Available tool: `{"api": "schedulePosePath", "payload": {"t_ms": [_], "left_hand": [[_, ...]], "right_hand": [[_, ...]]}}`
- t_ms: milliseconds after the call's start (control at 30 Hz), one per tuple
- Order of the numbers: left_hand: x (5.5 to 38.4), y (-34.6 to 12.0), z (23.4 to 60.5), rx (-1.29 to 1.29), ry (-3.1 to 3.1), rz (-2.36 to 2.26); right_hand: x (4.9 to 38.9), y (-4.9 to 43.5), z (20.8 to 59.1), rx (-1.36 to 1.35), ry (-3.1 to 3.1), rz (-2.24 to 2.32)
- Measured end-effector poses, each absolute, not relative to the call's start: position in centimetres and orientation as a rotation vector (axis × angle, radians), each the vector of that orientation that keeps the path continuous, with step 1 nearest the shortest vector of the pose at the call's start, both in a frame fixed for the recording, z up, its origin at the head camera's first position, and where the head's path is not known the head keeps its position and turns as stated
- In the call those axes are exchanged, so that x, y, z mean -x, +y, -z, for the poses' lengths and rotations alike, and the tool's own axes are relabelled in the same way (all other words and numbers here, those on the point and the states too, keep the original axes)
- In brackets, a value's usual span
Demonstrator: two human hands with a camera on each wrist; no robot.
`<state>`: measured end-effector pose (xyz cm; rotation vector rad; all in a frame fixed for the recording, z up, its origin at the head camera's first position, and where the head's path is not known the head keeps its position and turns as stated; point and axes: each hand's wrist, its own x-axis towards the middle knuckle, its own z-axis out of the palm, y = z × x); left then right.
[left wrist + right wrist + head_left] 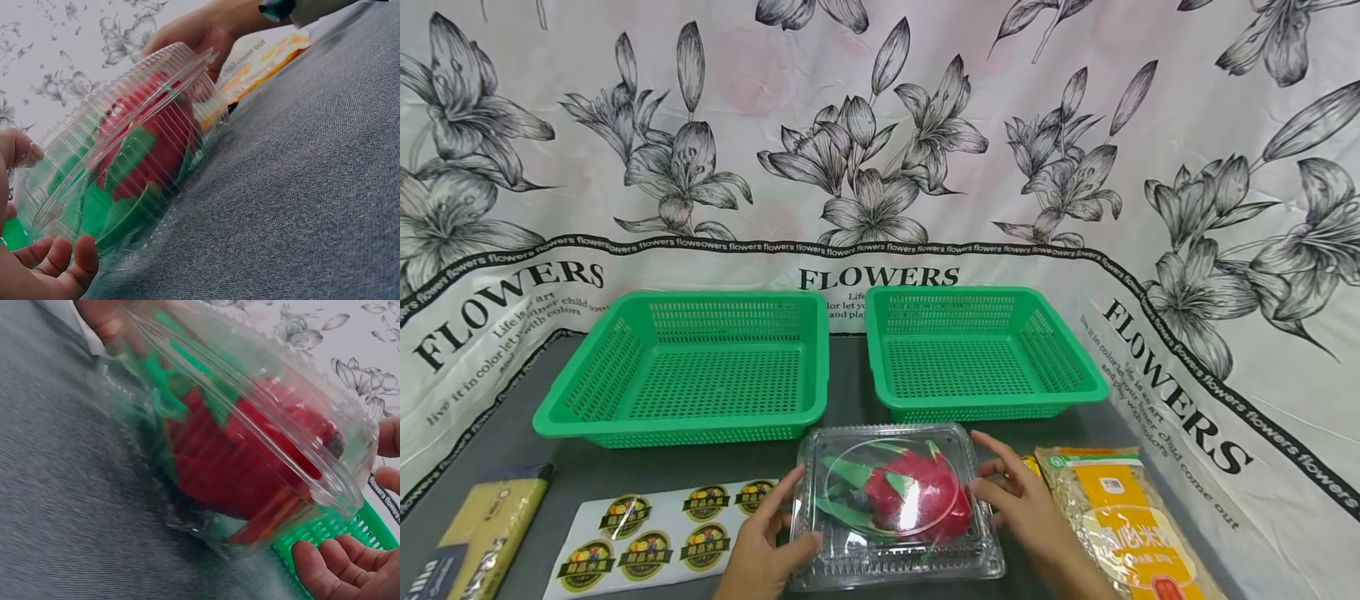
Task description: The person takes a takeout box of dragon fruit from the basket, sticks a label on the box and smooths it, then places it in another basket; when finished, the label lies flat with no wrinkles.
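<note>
A clear plastic clamshell box [887,571] sits on the dark tabletop in front of me, lid down, with a red dragon fruit [917,500] with green scales inside. My left hand [767,533] holds the box's left side, its thumb over the lid and its fingers curved along the edge. At the box's right side is my right hand [1022,500], fingers spread and loosely bent. The right wrist view shows its upper fingertips right at the lid's edge, while its lower fingers [309,565] stand apart from the wall.
Two green baskets [700,429] [992,408] stand side by side at the back. A sheet of round fruit stickers [647,546] lies on the left, beside a yellow-brown packet [490,525]. On the right lies a bag of rice noodles [1120,517]. A flower-printed cloth [880,125] hangs behind.
</note>
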<state>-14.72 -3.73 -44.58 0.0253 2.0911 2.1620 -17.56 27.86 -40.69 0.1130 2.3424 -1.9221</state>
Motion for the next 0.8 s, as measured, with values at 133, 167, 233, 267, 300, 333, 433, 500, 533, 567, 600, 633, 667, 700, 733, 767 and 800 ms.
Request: {"api": "schedulePosePath", "payload": {"t_ms": [133, 167, 233, 267, 300, 333, 433, 500, 533, 567, 600, 633, 667, 700, 733, 767, 800], "left_hand": [[14.7, -3.7, 44.6, -0.039, 2.085, -2.170], [14.7, -3.7, 44.6, -0.036, 2.087, -2.168], [14.8, -3.7, 44.6, -0.031, 2.083, -2.169], [14.8, -3.7, 44.6, -0.029, 2.084, -2.168], [14.8, -3.7, 44.7, -0.029, 2.084, -2.169], [14.8, -3.7, 44.7, -0.029, 2.089, -2.168], [14.7, -3.7, 44.7, -0.039, 2.086, -2.166], [14.7, -3.7, 44.7, -0.049, 2.091, -2.161], [14.6, -3.7, 44.6, -0.054, 2.096, -2.160], [14.6, -3.7, 44.6, -0.061, 2.099, -2.161], [14.6, -3.7, 44.6, -0.066, 2.100, -2.163], [14.6, -3.7, 44.6, -0.071, 2.099, -2.165], [14.5, -3.7, 44.6, -0.077, 2.100, -2.168], [14.5, -3.7, 44.6, -0.082, 2.101, -2.170], [14.5, -3.7, 44.6, -0.084, 2.101, -2.169], [14.5, -3.7, 44.5, -0.086, 2.100, -2.167], [14.6, -3.7, 44.5, -0.085, 2.105, -2.166]], "right_hand": [[18.5, 28.2, 40.4, -0.033, 2.375, 1.917], [18.7, 28.3, 40.3, -0.003, 2.381, 1.914], [19.2, 28.5, 40.0, 0.050, 2.385, 1.909], [19.4, 28.6, 39.9, 0.075, 2.388, 1.903], [19.7, 28.7, 39.8, 0.090, 2.384, 1.898], [19.9, 28.8, 39.8, 0.094, 2.380, 1.892], [20.4, 28.9, 39.8, 0.104, 2.376, 1.872], [20.7, 28.9, 39.9, 0.114, 2.384, 1.856], [20.8, 28.9, 40.0, 0.127, 2.390, 1.850], [21.0, 28.9, 40.1, 0.142, 2.399, 1.841], [21.1, 28.9, 40.2, 0.154, 2.405, 1.838], [21.2, 28.9, 40.2, 0.169, 2.411, 1.833], [21.3, 28.9, 40.3, 0.184, 2.415, 1.828], [21.4, 28.8, 40.4, 0.199, 2.420, 1.821], [21.5, 28.8, 40.5, 0.209, 2.422, 1.814], [21.6, 28.8, 40.7, 0.223, 2.424, 1.806], [21.7, 28.8, 40.8, 0.239, 2.424, 1.803]]}}
